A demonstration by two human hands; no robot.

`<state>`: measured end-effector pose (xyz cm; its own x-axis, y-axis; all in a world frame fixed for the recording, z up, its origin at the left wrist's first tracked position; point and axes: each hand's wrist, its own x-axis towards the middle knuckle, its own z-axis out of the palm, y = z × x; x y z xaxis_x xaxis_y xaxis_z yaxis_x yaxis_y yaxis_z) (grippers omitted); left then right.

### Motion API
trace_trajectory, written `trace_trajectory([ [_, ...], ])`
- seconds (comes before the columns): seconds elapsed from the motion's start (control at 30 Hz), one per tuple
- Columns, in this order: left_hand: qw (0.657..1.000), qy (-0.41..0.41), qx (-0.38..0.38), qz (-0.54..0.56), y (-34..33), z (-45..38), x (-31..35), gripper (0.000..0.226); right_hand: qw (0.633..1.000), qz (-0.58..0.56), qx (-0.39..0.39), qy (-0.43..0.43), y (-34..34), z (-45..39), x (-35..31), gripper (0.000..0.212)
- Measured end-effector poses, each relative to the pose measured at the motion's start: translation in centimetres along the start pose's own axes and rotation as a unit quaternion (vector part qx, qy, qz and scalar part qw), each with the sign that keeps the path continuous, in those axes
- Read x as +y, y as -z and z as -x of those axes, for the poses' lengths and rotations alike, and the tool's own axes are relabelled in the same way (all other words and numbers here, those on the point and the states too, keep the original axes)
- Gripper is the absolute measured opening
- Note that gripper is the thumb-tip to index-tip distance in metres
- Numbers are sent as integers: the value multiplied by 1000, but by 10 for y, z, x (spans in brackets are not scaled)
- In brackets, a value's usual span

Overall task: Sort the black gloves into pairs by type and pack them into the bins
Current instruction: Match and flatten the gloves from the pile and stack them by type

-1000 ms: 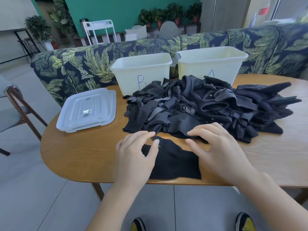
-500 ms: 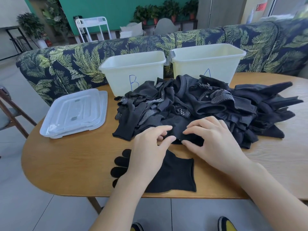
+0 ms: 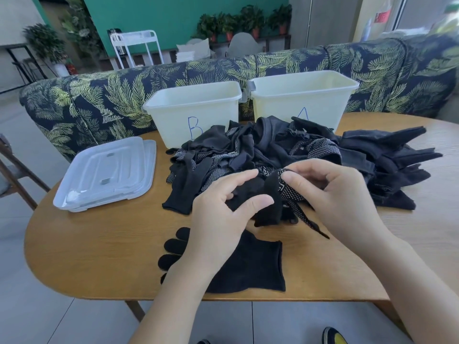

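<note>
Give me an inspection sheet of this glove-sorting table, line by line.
Surface: oval wooden table, bare wood at the near left.
Job's things: pile of black gloves, plain and white-dotted mixed, in front of bin B and bin A; no gloves show above either rim. One plain glove lies flat, apart from the pile, at the near edge.
Clutter: stacked clear lids at the left.
Grips: left hand holds a plain glove's cuff; right hand pinches a dotted glove.
Cables: nothing seen.
Surroundings: leaf-print sofa behind the table, potted plants, a white rack.
</note>
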<state>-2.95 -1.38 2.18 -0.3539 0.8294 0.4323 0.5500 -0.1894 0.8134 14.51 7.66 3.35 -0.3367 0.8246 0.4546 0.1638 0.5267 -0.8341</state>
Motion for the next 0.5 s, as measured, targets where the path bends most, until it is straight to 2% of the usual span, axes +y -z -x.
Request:
trace_trajectory([
  [0.1, 999, 1, -33, 34, 1, 2, 6, 51, 999, -28, -15, -6, 1, 1, -12, 4],
  [0.17, 997, 4, -51, 49, 2, 3, 10, 49, 999, -38, -32, -6, 0, 2, -17, 5],
  [0.27, 995, 10, -64, 77, 3, 5, 15, 32, 997, -50, -56, -9, -1, 3, -21, 5],
  [0.37, 994, 20, -41, 95, 6, 5, 12, 19, 996, -64, -63, -17, -1, 3, -22, 7],
  [0.5, 993, 49, -43, 99, 11, 3, 7, 11, 998, -53, -36, -19, -3, -2, -19, 20],
])
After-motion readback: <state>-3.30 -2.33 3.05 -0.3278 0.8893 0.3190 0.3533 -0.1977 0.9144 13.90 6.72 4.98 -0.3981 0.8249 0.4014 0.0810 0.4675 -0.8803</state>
